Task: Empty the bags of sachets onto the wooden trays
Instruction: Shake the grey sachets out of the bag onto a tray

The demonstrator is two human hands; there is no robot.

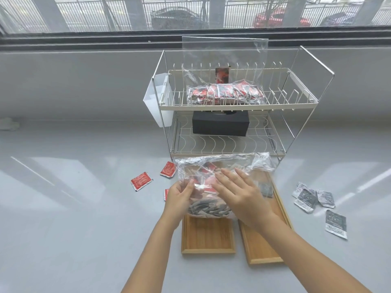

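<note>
A clear plastic bag (224,166) holding red and grey sachets lies across the far ends of two wooden trays. My left hand (178,197) pinches the bag's left side. My right hand (239,191) lies flat on top of the bag with its fingers spread. The left tray (208,235) is short and its near half is bare wood. The right tray (258,246) is longer, and a grey sachet (265,189) lies on it. A second clear bag (225,93) of red sachets stands open on the top shelf of the wire rack (275,104).
Three red sachets, one of them (141,181), lie loose on the grey surface left of the trays. Several grey sachets (313,196) lie to the right. A black box (220,123) sits on the rack's lower shelf. A white plastic caddy (157,98) hangs on the rack's left side.
</note>
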